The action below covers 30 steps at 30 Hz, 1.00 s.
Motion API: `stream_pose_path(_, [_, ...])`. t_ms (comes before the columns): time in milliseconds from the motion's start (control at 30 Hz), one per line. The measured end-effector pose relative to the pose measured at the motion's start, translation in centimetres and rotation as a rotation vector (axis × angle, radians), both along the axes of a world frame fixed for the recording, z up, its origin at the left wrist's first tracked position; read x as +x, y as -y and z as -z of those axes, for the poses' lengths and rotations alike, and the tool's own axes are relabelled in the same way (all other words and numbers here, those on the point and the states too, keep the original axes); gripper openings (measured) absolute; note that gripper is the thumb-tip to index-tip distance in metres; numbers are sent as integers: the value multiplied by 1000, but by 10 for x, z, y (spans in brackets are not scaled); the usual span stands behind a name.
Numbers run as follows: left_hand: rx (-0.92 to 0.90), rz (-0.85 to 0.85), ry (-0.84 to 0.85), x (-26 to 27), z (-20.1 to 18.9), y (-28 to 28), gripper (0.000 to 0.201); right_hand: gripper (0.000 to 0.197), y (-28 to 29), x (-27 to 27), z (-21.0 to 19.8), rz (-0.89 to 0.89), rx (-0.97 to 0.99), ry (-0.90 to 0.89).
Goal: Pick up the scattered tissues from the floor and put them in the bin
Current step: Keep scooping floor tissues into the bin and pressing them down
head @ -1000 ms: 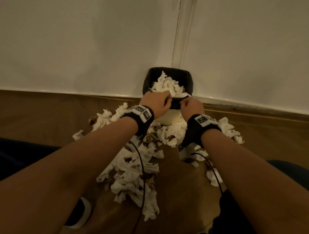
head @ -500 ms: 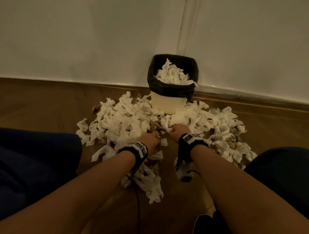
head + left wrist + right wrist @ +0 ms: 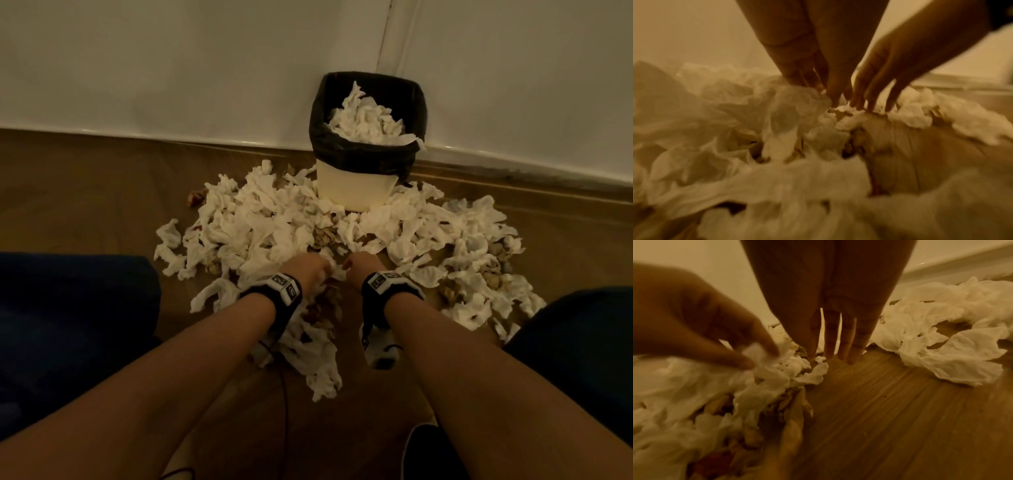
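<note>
White tissues [image 3: 274, 219] all over the floor; my left hand [image 3: 310, 270] pinches one, I think. Right hand [image 3: 363, 267] hovers with straight fingers, empty.

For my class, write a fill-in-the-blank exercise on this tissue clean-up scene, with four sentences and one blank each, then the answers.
1. The bin stands against the ____.
2. The bin's liner is ____ in colour.
3. The left hand pinches a ____.
4. The right hand points its straight fingers down at the ____ floor.

Missing words: wall; black; tissue; wooden
</note>
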State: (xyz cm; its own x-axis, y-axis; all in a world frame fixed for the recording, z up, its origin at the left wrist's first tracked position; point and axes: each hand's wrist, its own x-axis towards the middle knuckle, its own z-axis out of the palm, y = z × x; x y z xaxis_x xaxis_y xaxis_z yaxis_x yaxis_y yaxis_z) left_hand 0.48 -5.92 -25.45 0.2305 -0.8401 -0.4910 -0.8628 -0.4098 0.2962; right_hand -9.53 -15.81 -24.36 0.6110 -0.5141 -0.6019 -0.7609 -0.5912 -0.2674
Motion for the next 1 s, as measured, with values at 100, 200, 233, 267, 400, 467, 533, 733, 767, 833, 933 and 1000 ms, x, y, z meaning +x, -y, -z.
stream_pose_path(100, [-224, -118, -96, 11, -6, -2, 45, 41, -2, -3, 10, -21, -43, 49])
stream_pose_path(200, [-271, -141, -45, 14, -6, -1, 39, 45, -5, -7, 22, 14, 27, 96])
stream_pose_path(233, [-278, -163, -42, 14, -7, 0, 37, 44, -7, -6, 26, -14, 45, 81])
stream_pose_path(267, [-279, -186, -41, 15, -8, 0, 37, 45, -10, -5, 29, -74, 43, 51])
stream_pose_path(400, [-281, -243, -120, 16, -12, -5, 28, 51, -16, -2, 34, -243, 56, -89])
stream_pose_path(467, [-297, -271, -175, 18, -14, -9, 21, 52, -17, -1, 36, -280, 41, -161])
stream_pose_path(533, [-293, -296, -148, 20, -12, -9, 24, 48, -17, 2, 35, -204, 56, -147])
stream_pose_path(733, [-239, -351, -110, 18, -12, -6, 43, 29, -10, 2, 28, -85, 29, -122])
stream_pose_path(767, [-245, -347, -115, 17, -13, -7, 43, 29, -10, 1, 27, -86, 25, -118])
stream_pose_path(833, [-242, -305, -92, 16, -14, -6, 44, 30, -9, 0, 25, -61, -7, -59])
stream_pose_path(933, [-251, -281, -41, 15, -14, -4, 40, 34, -12, -2, 24, 19, -22, 28])
stream_pose_path(1000, [-234, -290, -30, 16, -14, -1, 34, 31, -11, -2, 22, 12, -27, 6])
